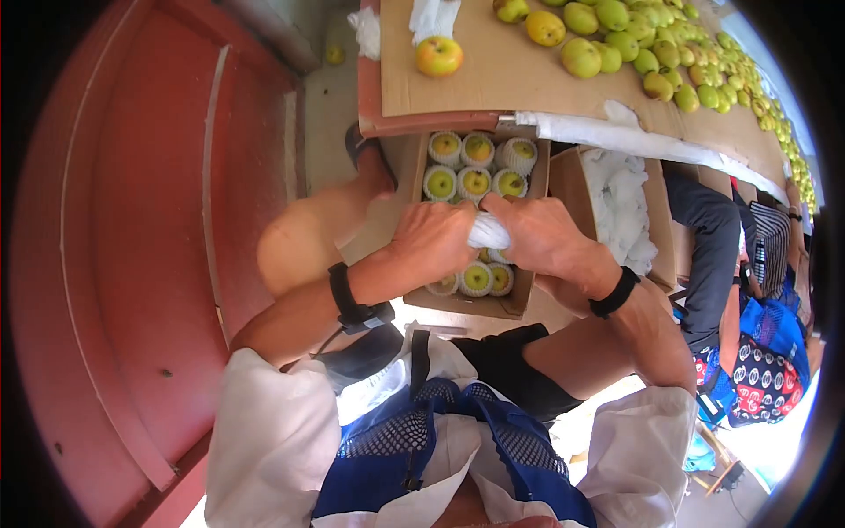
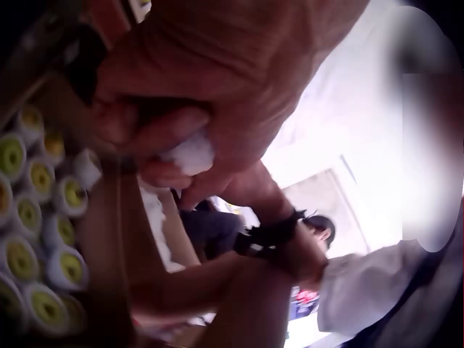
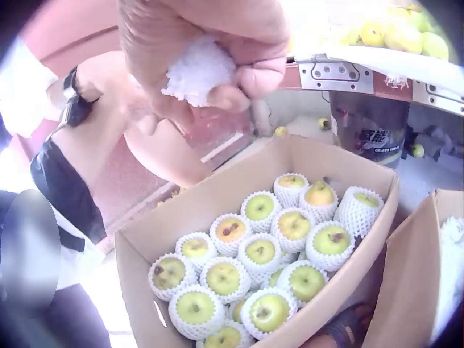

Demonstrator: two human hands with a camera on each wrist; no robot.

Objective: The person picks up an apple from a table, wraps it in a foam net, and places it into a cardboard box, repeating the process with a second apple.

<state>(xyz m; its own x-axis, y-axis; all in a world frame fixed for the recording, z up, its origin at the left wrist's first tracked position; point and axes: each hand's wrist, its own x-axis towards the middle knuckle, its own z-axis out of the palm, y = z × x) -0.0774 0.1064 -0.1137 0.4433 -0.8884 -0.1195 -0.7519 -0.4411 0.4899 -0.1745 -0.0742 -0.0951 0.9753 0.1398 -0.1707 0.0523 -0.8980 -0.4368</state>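
Both hands meet over an open cardboard box [image 1: 519,299] and grip a white foam net sleeve [image 1: 488,231] between them. My left hand [image 1: 431,236] curls round its left end, and my right hand [image 1: 541,231] holds the other end with the thumb on top. Bunched white foam [image 3: 199,72] pokes out of the fist in the right wrist view. In the left wrist view, part of the foam [image 2: 190,154] shows beneath the curled fingers. Apples [image 3: 261,250] in white foam nets sit in rows in the box below. Whether the held sleeve has fruit inside, I cannot tell.
A second cardboard box [image 1: 572,167] with white foam nets [image 1: 616,198] stands to the right. Ahead, a cardboard-topped table [image 1: 493,79] bears one apple [image 1: 438,56] and a big heap of green fruit [image 1: 634,40]. A red door [image 1: 132,220] is on the left; another person's dark-clad leg [image 1: 709,238] is on the right.
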